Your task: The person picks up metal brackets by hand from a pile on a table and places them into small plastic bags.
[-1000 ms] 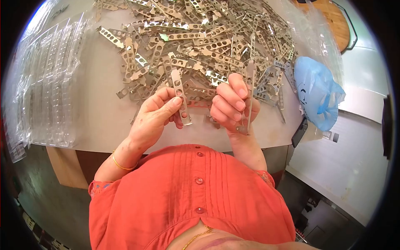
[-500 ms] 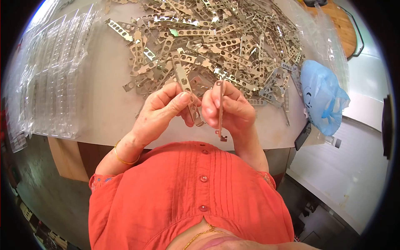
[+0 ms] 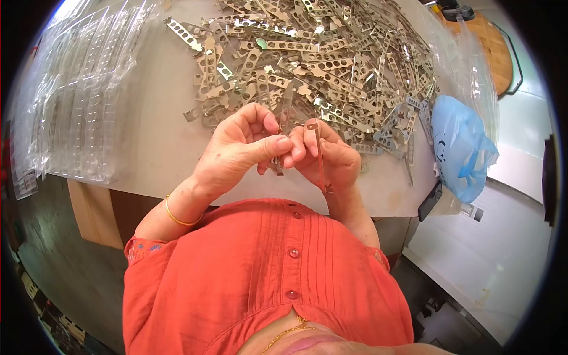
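Fingers and thumb of my left hand (image 3: 245, 142) are closed on a perforated metal bracket (image 3: 285, 112), which stands almost edge-on between the hands. My right hand (image 3: 331, 155) is closed around a second metal bracket (image 3: 321, 160), a narrow strip with bent ends seen from its edge. The fingertips of both hands meet or nearly meet at the first bracket. Just beyond them spreads a large heap of loose metal brackets (image 3: 331, 65) with round holes.
Clear plastic trays (image 3: 89, 94) are stacked on the table (image 3: 160, 160) at the left. To the right are a blue plastic bag (image 3: 461, 148), a dark phone-like object (image 3: 430, 201) at the edge, more clear plastic (image 3: 473, 71) and a round wooden stool (image 3: 488, 50).
The hands have come closer together. The left hand's bracket has turned more edge-on, and the right hand's bracket now slants slightly. The table scene has shifted a little rightward in view.
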The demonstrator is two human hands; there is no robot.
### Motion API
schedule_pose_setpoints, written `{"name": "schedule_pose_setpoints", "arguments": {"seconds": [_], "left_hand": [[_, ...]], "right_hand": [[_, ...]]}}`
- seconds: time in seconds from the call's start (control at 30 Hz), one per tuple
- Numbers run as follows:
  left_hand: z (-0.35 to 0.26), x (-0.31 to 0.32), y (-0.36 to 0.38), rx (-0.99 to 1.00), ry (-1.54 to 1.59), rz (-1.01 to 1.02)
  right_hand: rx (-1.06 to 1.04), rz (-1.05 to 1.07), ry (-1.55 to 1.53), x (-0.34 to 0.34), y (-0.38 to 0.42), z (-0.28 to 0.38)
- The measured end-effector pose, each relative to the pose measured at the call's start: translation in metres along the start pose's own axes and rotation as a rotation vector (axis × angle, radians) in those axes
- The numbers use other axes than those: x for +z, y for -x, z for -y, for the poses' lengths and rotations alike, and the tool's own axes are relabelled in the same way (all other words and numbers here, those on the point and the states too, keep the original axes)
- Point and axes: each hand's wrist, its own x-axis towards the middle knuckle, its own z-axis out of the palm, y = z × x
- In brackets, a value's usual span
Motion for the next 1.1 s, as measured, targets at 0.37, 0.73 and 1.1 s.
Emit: {"name": "schedule_pose_setpoints", "arguments": {"seconds": [0.37, 0.73, 1.1], "left_hand": [[-0.003, 0.003, 0.000, -0.028, -0.167, -0.084], [0.005, -0.012, -0.003, -0.100, 0.167, -0.027], [0.012, -0.017, -0.008, -0.109, 0.207, -0.003]], "right_hand": [[-0.001, -0.093, -0.050, -0.006, 0.002, -0.005], [-0.101, -0.384, 0.262, 0.019, 0.000, 0.011], [-0.074, -0.735, 0.822, 0.047, -0.003, 0.014]]}}
